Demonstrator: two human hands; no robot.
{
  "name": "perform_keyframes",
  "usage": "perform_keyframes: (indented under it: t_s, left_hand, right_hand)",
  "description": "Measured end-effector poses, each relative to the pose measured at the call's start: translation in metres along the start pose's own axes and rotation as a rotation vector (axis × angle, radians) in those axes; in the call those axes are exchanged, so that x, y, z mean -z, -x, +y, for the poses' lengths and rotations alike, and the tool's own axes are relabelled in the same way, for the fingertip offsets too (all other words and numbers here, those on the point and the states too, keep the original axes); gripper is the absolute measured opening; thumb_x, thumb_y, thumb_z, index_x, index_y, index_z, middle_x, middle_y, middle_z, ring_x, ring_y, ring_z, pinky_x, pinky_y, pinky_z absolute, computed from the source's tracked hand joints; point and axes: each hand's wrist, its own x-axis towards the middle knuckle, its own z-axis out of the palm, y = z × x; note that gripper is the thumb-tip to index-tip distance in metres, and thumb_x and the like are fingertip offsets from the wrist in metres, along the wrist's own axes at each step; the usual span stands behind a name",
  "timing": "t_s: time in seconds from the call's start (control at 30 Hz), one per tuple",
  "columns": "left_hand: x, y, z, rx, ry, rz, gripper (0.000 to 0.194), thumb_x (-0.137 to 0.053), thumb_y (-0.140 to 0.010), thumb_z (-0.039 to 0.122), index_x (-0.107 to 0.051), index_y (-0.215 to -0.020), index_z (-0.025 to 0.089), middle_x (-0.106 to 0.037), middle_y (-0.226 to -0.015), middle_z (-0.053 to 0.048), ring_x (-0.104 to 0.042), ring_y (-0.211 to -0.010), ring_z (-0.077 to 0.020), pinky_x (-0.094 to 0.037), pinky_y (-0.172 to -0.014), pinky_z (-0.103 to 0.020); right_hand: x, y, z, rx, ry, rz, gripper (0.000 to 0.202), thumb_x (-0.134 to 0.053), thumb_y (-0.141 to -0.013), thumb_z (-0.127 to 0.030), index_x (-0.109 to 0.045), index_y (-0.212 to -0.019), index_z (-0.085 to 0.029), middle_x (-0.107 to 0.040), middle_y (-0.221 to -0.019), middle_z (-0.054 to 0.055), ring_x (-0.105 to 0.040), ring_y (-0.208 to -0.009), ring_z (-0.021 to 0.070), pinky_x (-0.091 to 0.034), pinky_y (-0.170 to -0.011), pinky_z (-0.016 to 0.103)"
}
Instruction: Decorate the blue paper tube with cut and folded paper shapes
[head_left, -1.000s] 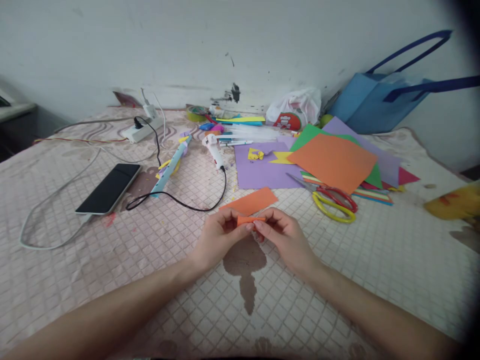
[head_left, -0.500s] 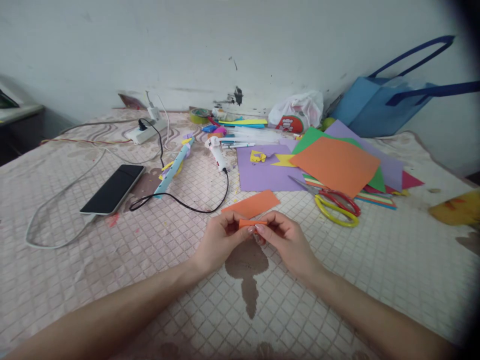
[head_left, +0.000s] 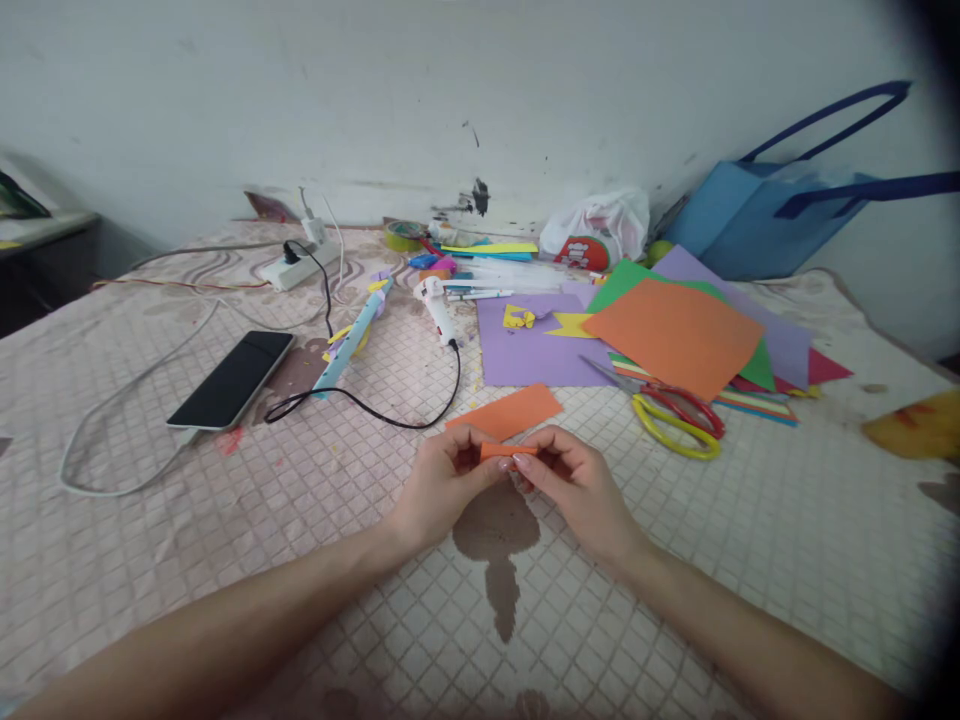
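Note:
Between my two hands is a small folded or rolled piece of orange paper (head_left: 501, 451), held just above the table. My left hand (head_left: 444, 478) pinches its left end between thumb and fingers. The right end is pinched by my right hand (head_left: 581, 480), and the two thumb tips nearly meet in front. Part of the piece is hidden behind my fingers. Just beyond the hands, an orange paper strip (head_left: 510, 410) lies flat on the tablecloth.
Scissors (head_left: 671, 415) lie to the right, below a stack of coloured sheets (head_left: 675, 330). A white glue gun (head_left: 437, 312) with a black cord is ahead. At left are a phone (head_left: 232, 380) and a power strip (head_left: 296, 265). A blue bag (head_left: 757, 220) stands back right.
The whole view has shifted slightly, so everything sits a little lower and to the right. Both hands keep the same pinch on the orange paper.

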Motion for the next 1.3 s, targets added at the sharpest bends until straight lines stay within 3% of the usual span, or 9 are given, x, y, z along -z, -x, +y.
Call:
perform_keyframes:
  t_s: [0.67,0.9,1.3]
  left_hand:
    - [-0.0013,0.0022,0.0052,0.014,-0.030,-0.002,0.022,-0.068,-0.077,0.033,-0.058,-0.081,0.014,-0.068,-0.081,-0.006,-0.064,-0.075,-0.0168,-0.050,-0.070,-0.030]
    - [-0.0013,0.0024,0.0072,0.040,-0.074,0.058,0.022,-0.062,-0.081,0.034,-0.059,-0.076,0.013,-0.064,-0.070,-0.002,-0.060,-0.066,-0.0113,-0.047,-0.065,-0.023]
    - [0.0015,0.0006,0.0068,0.031,-0.147,0.029,0.024,-0.065,-0.078,0.038,-0.062,-0.074,0.014,-0.064,-0.068,-0.002,-0.059,-0.063,-0.0111,-0.044,-0.057,-0.021]
  right_hand:
    - [0.0007,0.0012,-0.0003,-0.006,-0.003,0.000,0.014,-0.061,-0.084,-0.031,-0.061,-0.075,-0.020,-0.058,-0.068,-0.001,-0.053,-0.063,0.0115,-0.044,-0.061,0.027]
    - [0.0016,-0.0006,0.0022,0.002,-0.006,0.019,0.017,-0.061,-0.084,-0.030,-0.058,-0.071,-0.020,-0.056,-0.064,-0.002,-0.052,-0.060,0.0116,-0.041,-0.058,0.027]
    - [0.0023,0.0002,0.0038,0.002,-0.002,0.012,0.017,-0.061,-0.084,-0.030,-0.058,-0.071,-0.020,-0.054,-0.062,-0.003,-0.050,-0.058,0.0112,-0.040,-0.056,0.027]
